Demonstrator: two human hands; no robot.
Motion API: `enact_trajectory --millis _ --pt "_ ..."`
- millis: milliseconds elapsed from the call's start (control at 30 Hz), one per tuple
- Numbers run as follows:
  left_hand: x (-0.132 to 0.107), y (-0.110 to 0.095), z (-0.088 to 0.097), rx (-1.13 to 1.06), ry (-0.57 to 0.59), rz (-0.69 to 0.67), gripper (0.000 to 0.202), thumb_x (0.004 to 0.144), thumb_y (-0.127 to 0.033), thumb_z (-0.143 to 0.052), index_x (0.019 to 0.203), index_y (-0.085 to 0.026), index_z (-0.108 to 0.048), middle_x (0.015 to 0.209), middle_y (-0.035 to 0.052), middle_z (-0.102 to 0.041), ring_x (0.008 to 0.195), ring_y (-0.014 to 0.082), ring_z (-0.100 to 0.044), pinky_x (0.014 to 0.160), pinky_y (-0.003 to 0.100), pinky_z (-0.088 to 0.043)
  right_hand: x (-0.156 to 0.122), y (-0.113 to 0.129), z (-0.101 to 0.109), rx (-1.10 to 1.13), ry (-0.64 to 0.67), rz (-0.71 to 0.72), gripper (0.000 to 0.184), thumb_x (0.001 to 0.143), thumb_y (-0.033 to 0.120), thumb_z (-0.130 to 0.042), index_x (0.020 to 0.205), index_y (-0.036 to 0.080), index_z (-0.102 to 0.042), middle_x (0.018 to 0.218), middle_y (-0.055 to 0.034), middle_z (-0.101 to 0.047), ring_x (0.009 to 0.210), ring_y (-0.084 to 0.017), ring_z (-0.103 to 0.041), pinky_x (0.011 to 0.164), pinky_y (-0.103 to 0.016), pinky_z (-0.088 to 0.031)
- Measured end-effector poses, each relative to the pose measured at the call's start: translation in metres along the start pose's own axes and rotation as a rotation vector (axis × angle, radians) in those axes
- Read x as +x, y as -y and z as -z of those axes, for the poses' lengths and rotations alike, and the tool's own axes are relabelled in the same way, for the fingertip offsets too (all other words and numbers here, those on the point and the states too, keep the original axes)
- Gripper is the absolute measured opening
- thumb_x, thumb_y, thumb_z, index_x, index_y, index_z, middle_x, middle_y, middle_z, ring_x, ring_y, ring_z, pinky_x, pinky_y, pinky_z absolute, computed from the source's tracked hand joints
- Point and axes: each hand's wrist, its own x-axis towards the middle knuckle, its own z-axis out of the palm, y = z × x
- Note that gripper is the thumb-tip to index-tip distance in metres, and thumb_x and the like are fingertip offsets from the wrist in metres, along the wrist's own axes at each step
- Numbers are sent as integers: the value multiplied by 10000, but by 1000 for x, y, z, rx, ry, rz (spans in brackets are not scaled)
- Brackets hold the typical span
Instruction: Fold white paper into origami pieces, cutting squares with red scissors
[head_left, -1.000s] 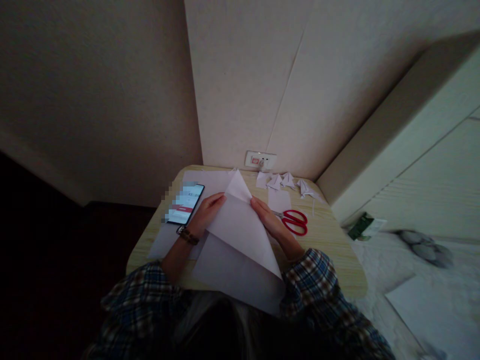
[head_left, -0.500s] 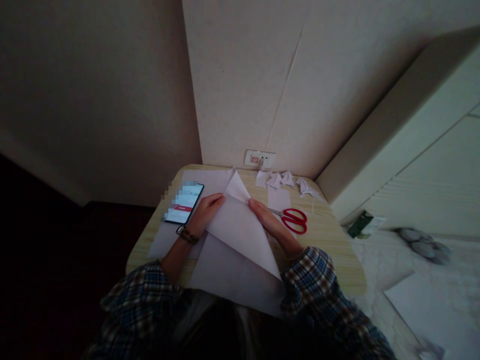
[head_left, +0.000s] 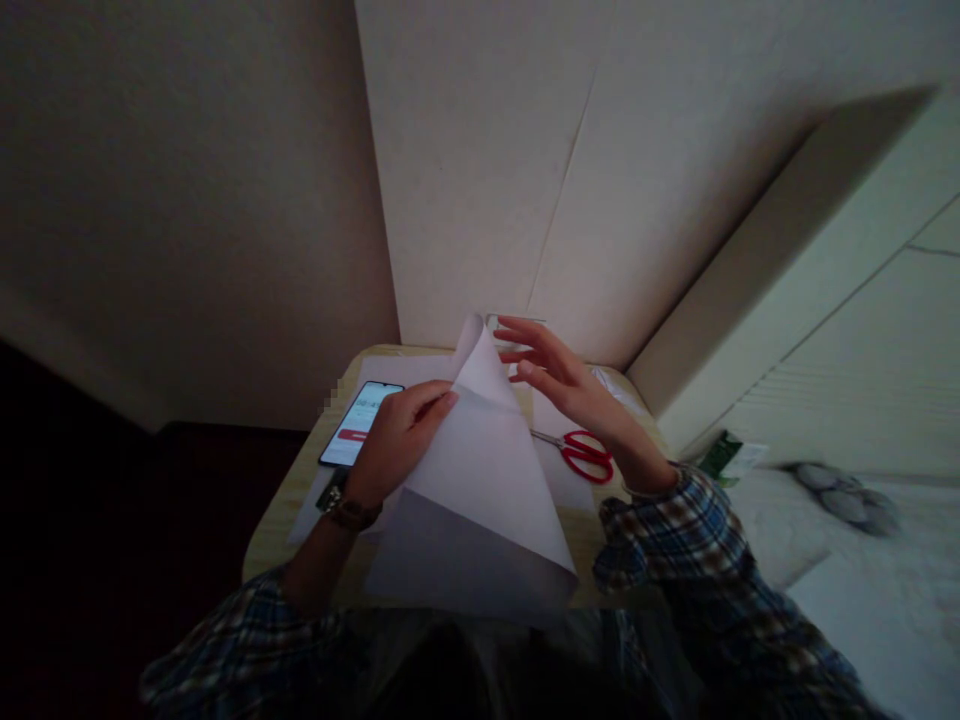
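A large white paper sheet [head_left: 480,480], folded into a triangle, lies on the small wooden table [head_left: 281,510] in front of me. My left hand [head_left: 397,440] rests on the fold's left edge with fingers pressed flat against it. My right hand [head_left: 551,375] hovers above the paper's upper tip, fingers spread, and holds nothing. The tip of the sheet stands raised between both hands.
A phone [head_left: 360,422] with a lit screen lies at the table's left. Red-handled scissors [head_left: 581,455] lie to the right of the sheet. Small folded paper pieces [head_left: 611,380] sit by the wall behind my right hand. A bed with white sheets [head_left: 862,600] is on the right.
My right hand has lifted off the paper's right edge and risen toward the wall with fingers spread. The paper's tip has come up. My left hand stays on the left edge.
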Motion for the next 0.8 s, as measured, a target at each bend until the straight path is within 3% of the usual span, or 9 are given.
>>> enact_trajectory --millis 167,333,567,700,800 --pt "-12 -30 5 68 63 -89 246 890 -294 -457 705 -179 -571 734 -20 -614 690 149 -533 639 229 -377 16 35 5 78 79 23 457 891 361 -558 1319 281 -418 1281 -67 -583 1131 -196 -562 925 -358 -483" --pt "-21 -40 8 105 89 -131 246 899 -264 -451 687 -186 -548 709 -23 -586 680 141 -536 652 223 -397 20 36 3 295 196 -28 499 899 343 -561 1351 277 -361 1083 -51 -699 931 -161 -655 829 -309 -515" --pt "-28 -46 10 98 146 -123 223 903 -267 -457 783 -182 -625 818 2 -657 808 158 -600 735 225 -419 21 45 20 182 224 78 87 869 235 -612 934 180 -591 935 -25 -689 913 -130 -629 829 -257 -464" --pt "-29 -47 6 47 179 -94 246 906 -298 -457 891 -176 -670 936 22 -696 889 168 -614 787 226 -423 22 61 36 103 216 32 69 823 184 -654 783 160 -603 763 14 -657 735 -95 -598 686 -215 -444" --pt "-28 -44 3 -16 164 -32 280 900 -331 -460 930 -170 -687 948 29 -708 841 169 -617 740 225 -443 23 71 43 66 205 1 83 802 167 -662 742 150 -607 696 32 -620 641 -76 -556 612 -205 -416"
